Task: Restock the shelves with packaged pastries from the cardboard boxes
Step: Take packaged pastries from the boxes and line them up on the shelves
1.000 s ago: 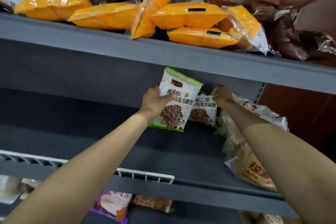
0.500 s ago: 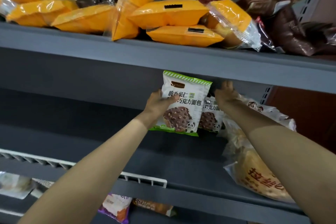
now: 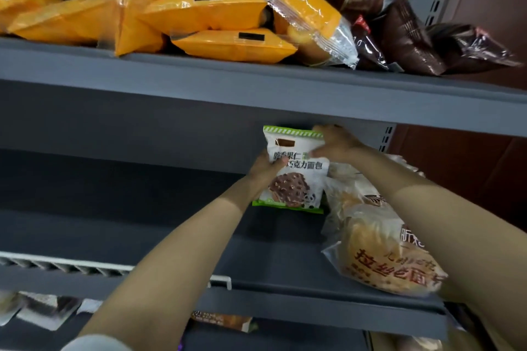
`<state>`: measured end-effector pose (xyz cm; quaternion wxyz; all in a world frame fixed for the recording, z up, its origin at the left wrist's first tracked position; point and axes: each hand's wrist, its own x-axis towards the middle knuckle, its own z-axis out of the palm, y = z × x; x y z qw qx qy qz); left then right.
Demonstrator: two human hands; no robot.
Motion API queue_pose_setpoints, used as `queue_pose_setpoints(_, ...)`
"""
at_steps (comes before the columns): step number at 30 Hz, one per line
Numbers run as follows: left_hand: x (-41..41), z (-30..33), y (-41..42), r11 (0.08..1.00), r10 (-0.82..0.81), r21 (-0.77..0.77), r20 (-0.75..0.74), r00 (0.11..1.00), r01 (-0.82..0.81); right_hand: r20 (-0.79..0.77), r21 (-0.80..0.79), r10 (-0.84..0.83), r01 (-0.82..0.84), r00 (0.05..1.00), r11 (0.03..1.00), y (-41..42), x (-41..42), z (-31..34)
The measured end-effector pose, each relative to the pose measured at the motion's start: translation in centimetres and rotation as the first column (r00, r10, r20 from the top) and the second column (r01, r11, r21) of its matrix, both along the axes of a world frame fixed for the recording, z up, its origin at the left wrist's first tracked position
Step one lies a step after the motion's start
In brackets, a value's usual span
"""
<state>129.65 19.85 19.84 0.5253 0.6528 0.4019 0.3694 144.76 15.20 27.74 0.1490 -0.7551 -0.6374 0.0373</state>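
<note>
Two hands are closed on one white pastry packet (image 3: 293, 177), held upright at the back of the grey middle shelf (image 3: 256, 262): left hand (image 3: 263, 167) pinching its left edge, right hand (image 3: 335, 142) gripping its top corner, beside bread bags (image 3: 379, 251).

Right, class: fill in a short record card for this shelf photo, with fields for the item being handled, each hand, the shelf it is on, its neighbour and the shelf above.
item handled: white and green chocolate bread packet, upright
left hand: grips the packet's left edge
right hand: on the packet's top right corner
shelf: grey middle shelf, packet near the back
neighbour: clear bread bag to the right
shelf above: orange packets and brown packets
</note>
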Motion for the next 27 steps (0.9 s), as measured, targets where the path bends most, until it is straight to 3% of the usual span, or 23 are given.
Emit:
queue_pose_setpoints(3, 0.7, -1.5, 0.5, 0.996, 0.091, 0.047, -0.258, 0.962, -0.082, 0.313, -0.030, -0.088, 0.102, 0.946, 0.994, 0.0, -0.6, -1.6)
queue_pose_setpoints(6, 0.7, -0.7, 0.2, 0.997, 0.070, 0.036, -0.241, 0.968, -0.063, 0.365, -0.006, -0.151, 0.164, 0.919, 0.986, 0.0, -1.2, -2.0)
queue_pose_setpoints(9, 0.5, 0.4, 0.1, 0.994, 0.092, 0.083, -0.306, 0.948, -0.070, 0.374, 0.043, -0.091, 0.080, 0.923, 0.996, -0.4, -2.0, -1.3)
queue_pose_setpoints(14, -1.4, 2.4, -0.7, 0.969, 0.158, 0.235, -0.336, 0.928, -0.080, 0.187, 0.153, 0.034, -0.063, 0.982, 0.986, -1.5, -5.1, -0.4)
queue_pose_setpoints(18, -6.3, 3.2, -1.9, 0.958, 0.205, 0.249, -0.244, 0.948, -0.143, 0.010, 0.196, 0.130, -0.129, 0.991, 0.972, -1.9, -9.0, -0.7)
queue_pose_setpoints(24, -18.3, 3.1, -4.0, 0.932, 0.310, 0.294, -0.338, 0.889, -0.214, -0.343, 0.132, 0.237, -0.203, 0.909, 0.970, -2.2, -20.2, -2.3)
queue_pose_setpoints(27, -26.6, 2.2, -5.7, 0.890, 0.397, 0.378, -0.372, 0.839, -0.254, -0.423, 0.117, 0.325, -0.305, 0.846, 0.945, -2.5, -28.5, -3.3)
